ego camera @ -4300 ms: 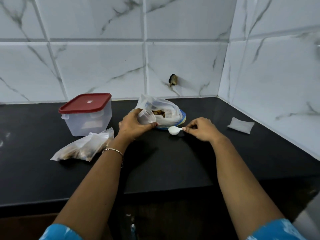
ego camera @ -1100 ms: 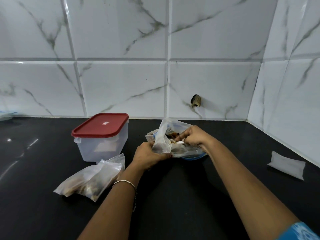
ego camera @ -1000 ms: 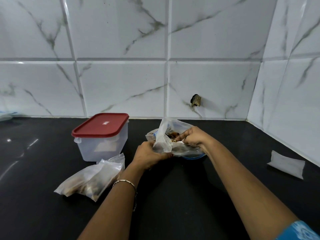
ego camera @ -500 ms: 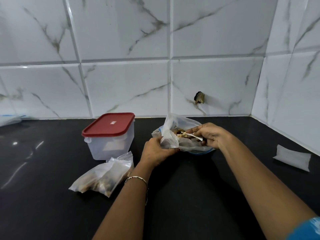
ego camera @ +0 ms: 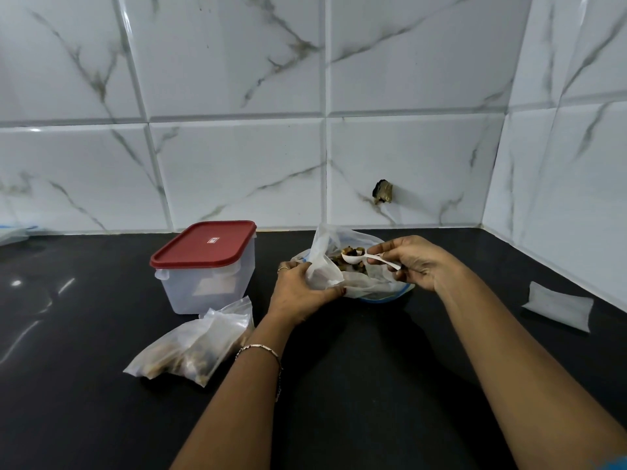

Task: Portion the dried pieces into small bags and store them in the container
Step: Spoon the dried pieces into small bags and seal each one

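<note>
the right hand has lifted the white spoon out of the big bag, pinching its handle, loaded with dried pieces; a moment ago it was digging inside. the left hand still grips the small bag open beside it, so tipping in looks next. the red-lidded container stays closed, with filled bags lying in front of it.

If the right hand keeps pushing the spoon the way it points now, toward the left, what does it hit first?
Most likely the small bag that the left hand holds open: the right hand aims the white spoon at its mouth. Depth is hard to judge.
</note>
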Motion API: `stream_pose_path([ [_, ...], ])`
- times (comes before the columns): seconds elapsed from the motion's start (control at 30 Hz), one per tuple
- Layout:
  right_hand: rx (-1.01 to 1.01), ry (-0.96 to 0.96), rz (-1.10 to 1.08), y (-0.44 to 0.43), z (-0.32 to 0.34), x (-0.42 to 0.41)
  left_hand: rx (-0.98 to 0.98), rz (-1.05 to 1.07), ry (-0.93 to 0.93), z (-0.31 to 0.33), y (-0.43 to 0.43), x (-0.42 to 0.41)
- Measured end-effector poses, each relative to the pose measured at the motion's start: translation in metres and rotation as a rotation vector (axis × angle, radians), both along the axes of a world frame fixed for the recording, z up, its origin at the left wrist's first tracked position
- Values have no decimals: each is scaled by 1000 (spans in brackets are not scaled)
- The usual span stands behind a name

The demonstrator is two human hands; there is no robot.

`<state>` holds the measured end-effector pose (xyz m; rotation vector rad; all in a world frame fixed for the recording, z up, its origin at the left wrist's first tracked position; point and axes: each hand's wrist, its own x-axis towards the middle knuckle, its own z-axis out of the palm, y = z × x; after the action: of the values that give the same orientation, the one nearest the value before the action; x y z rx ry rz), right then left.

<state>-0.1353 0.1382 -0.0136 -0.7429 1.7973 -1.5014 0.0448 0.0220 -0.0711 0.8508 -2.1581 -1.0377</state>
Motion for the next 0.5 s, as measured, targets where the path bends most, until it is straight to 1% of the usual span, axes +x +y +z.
stream_pose_path([
  [0.1,-7,28,9,-1,1,2,20,-9,14,-1,-1,0],
  [0.27,-64,-14,86,5,10,10,106,-18,60,-5,-6,-1],
  [0.33,-68,-8,124,8,13,14,106,-23,64,-6,-8,-2],
  [0.5,-1,100,187,7,16,22,129,-47,61,-5,-9,-2],
])
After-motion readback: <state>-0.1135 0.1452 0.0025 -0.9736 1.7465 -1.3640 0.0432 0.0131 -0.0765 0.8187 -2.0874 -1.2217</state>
